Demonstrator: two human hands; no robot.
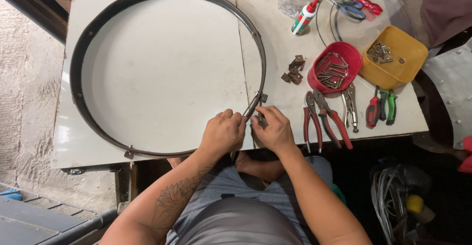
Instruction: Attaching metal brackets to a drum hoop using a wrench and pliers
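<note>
A large dark metal hoop (81, 53) lies flat on the white table (162, 68). My left hand (222, 132) grips the hoop's band at its near right part, where the band's ends overlap. My right hand (273, 129) is closed on the band right beside it, pinching a small metal piece against it; what that piece is I cannot tell. A small bracket (264, 97) sticks out of the hoop just above my hands. Another tab (129, 153) sits on the hoop's near left.
Right of my hands lie red-handled pliers (312, 122), locking pliers (350, 105) and screwdrivers (381, 110). Behind them stand a red bowl of nails (335, 67), a yellow tub of screws (393, 56), small brown brackets (294, 70), a glue bottle (305, 16) and scissors (351, 9).
</note>
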